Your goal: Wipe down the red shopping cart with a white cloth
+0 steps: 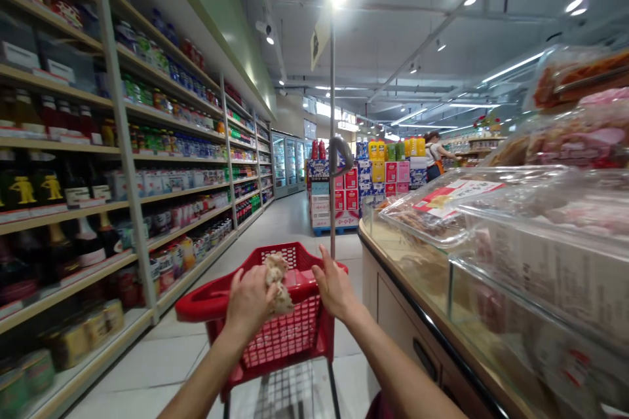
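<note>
A red plastic shopping cart with a lattice basket stands right before me. My left hand is closed around a crumpled beige patterned cloth or wrapper, just over the red cart handle. At the handle's right end rests my right hand, its thumb and index finger stretched out and apart; its other fingers are mostly hidden. Something pinkish lies in the basket, largely covered by the handle and my hands. A thin metal pole rises at the cart's far right side.
Shelves of bottles and jars line the left. Close on my right is a counter stacked with clear food packs. Stacked cartons stand ahead beside the tiled aisle. A person in an apron is farther off; glass-door coolers stand behind.
</note>
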A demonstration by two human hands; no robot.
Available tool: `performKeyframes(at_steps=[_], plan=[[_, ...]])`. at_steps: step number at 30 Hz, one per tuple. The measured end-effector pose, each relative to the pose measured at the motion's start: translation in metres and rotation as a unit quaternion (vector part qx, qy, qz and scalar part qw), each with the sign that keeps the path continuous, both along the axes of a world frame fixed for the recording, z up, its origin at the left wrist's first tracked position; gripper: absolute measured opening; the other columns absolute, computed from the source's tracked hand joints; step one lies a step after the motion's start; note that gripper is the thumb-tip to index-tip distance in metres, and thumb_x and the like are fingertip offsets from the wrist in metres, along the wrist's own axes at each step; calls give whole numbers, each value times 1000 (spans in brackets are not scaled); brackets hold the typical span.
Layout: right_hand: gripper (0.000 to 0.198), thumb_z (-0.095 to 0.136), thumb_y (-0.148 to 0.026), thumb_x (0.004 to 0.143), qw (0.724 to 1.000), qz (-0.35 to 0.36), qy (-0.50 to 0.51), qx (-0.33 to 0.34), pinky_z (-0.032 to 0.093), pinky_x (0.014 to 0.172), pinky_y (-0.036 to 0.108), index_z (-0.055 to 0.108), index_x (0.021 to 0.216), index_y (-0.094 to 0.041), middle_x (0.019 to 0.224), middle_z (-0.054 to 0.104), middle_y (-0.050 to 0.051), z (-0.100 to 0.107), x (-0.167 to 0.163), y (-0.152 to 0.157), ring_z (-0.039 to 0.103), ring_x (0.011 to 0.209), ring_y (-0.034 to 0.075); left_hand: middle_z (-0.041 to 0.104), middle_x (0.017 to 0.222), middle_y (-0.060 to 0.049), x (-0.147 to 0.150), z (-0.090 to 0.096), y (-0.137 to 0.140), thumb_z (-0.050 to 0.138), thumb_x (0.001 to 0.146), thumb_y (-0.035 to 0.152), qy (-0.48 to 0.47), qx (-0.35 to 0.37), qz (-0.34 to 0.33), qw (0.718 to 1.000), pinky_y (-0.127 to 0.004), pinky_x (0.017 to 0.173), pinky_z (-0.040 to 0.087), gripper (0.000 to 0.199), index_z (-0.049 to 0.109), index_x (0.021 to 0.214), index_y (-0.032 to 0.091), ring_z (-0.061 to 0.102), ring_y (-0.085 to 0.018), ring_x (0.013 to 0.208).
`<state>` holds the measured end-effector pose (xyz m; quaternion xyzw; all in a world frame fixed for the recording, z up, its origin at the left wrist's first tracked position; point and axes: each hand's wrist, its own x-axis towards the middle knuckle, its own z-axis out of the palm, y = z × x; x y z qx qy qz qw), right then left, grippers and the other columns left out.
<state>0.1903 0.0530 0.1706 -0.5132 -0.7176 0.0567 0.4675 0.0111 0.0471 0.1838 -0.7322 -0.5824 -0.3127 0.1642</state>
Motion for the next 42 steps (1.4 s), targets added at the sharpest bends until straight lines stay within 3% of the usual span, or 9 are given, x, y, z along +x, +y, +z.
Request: performKeyframes(at_steps=[3,7,10,13,18,25,31,38,42], plan=[[50,27,-37,87,1000,-7,5,28,41,77,33,27,132,-14,102,62,12,-6,-6,0,59,90,22,60,94,-9,-13,0,-4,38,74,21,-38,-15,39,998,-38,89,36,23,52,91,14,53,-21,90],[51,23,-39,88,999,15,14,44,43,75,32,27,132,-15,102,62,11,-11,-17,-4,60,87,21,55,115,-7,34,-10,-9,39,75,18,-38,-26,-82,996,-45,98,28,38,46,112,18,49,-20,105],[51,21,-39,87,998,29,30,54,45,73,33,25,133,-15,103,61,11,-17,-20,-4,60,88,20,58,110,-9,56,-15,-11,37,80,19,-16,-3,-118,993,-49,100,22,31,51,108,17,49,-21,105],[52,24,-39,87,996,18,47,80,45,76,36,24,133,-16,102,61,11,-22,-19,-3,60,87,20,60,107,-6,26,-18,-14,37,81,19,12,18,-119,993,-51,102,17,28,53,103,20,51,-19,101],[50,25,-37,87,993,-13,59,102,45,75,38,26,132,-17,100,61,10,-24,-22,-4,58,88,20,59,108,-9,-35,-16,-19,39,79,21,-43,28,24,998,-50,98,25,26,55,99,17,51,-21,102],[50,25,-40,87,994,-9,27,110,46,72,37,25,132,-18,94,61,8,-30,-14,-3,57,86,20,53,119,-3,32,-19,-25,43,81,32,-18,49,-90,995,-57,100,16,26,53,105,27,44,-21,111],[47,27,-36,87,987,-13,22,161,43,78,38,29,130,-19,103,59,9,-38,-13,-5,55,91,20,59,109,-4,-18,-22,-21,38,82,23,-50,79,-7,996,-49,99,27,23,59,92,22,50,-20,102],[48,33,-33,86,980,-2,-13,197,37,81,41,25,132,-18,102,59,9,-47,-20,-9,54,89,20,56,114,-4,32,-23,-20,42,80,19,3,75,-133,988,-38,96,35,29,54,106,21,47,-18,107],[48,32,-31,87,979,21,-16,200,38,81,39,23,132,-19,100,59,8,-48,-15,-12,52,90,20,57,113,-3,4,-24,-21,40,82,23,-11,74,-83,994,-48,99,28,25,56,101,24,49,-19,106]])
